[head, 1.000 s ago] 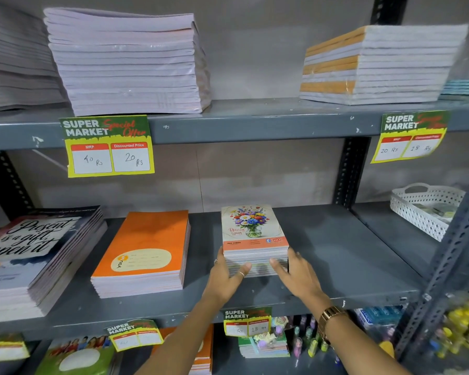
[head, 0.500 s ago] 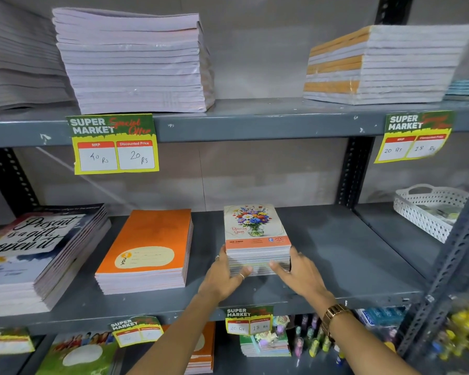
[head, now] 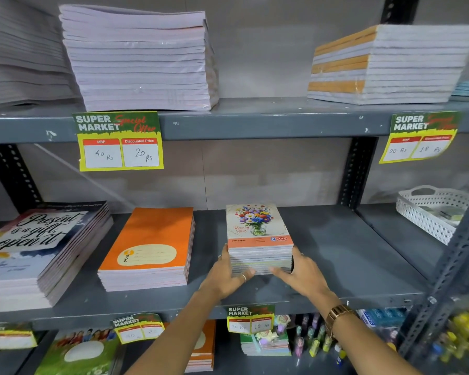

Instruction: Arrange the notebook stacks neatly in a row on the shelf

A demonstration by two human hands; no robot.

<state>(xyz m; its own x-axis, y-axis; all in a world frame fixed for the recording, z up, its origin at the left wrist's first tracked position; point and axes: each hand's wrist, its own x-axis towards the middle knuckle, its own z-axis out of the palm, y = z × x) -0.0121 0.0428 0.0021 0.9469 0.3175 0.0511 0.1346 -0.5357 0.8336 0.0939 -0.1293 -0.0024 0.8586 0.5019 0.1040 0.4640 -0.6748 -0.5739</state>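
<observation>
Head view: our left hand (head: 228, 277) and right hand (head: 303, 274), fingers spread, pressed the floral notebook stack (head: 259, 239), its long axis running front-to-back on the shelf (head: 349, 255).

Two bare forearms enter from six o'clock, with no sleeves in view on either. The left hand (head: 226, 277) wears a thin, pale metallic ring (head: 243, 277) on one finger, at about three o'clock on the hand, and a second small ring (head: 219, 257) glints near its ten o'clock edge. The right hand (head: 303, 274) shows no rings that can be made out. On the right wrist sits a rose-gold wristwatch (head: 337, 316) with a broad linked metal band.
</observation>
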